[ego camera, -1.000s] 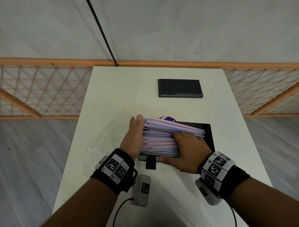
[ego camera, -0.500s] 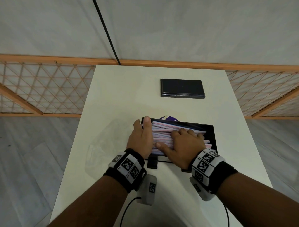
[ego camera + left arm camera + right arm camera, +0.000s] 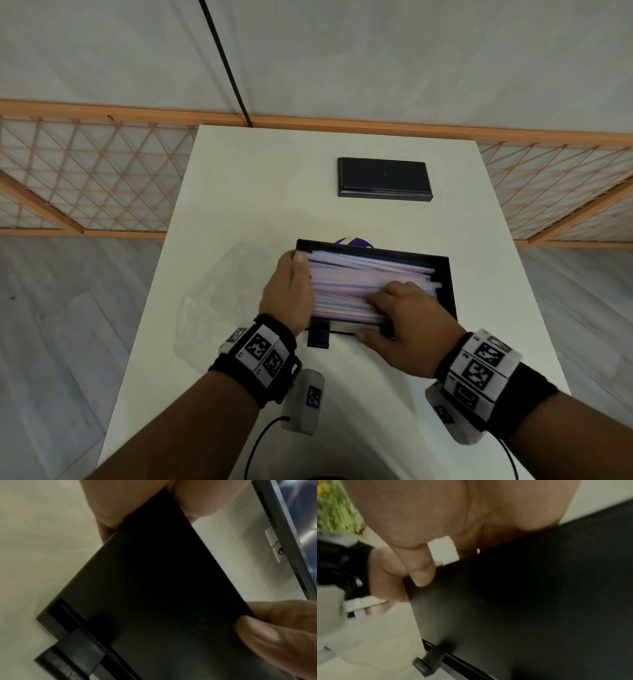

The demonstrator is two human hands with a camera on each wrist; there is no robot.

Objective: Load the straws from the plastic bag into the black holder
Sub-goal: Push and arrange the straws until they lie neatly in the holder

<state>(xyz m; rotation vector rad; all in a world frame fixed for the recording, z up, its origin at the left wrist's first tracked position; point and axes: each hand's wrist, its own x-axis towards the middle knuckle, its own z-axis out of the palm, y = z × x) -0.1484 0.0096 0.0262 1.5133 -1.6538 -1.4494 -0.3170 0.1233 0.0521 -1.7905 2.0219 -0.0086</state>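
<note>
The open black holder [image 3: 445, 284] sits at the table's middle, packed with pink, white and blue straws [image 3: 359, 277] lying lengthwise. My left hand [image 3: 294, 287] stands flat against the straws' left ends, fingers straight. My right hand [image 3: 394, 308] lies on top of the straws with bent fingers, and its thumb rests on the outside of the holder's front wall. In the left wrist view the holder's dark wall [image 3: 154, 588] fills the frame. The right wrist view shows that wall [image 3: 522, 601] below my palm. The clear plastic bag [image 3: 219, 294] lies flat to the left.
The holder's black lid [image 3: 383, 178] lies farther back on the white table [image 3: 260, 192]. A purple object [image 3: 354, 241] peeks out behind the holder. An orange lattice fence [image 3: 85, 171] runs along the table's far side. Sensor cables hang from both wrists.
The straw bundle, held above the holder a second ago, has gone down into it. My right thumb has left the bundle's underside and is outside the front wall. My left hand stayed at the ends.
</note>
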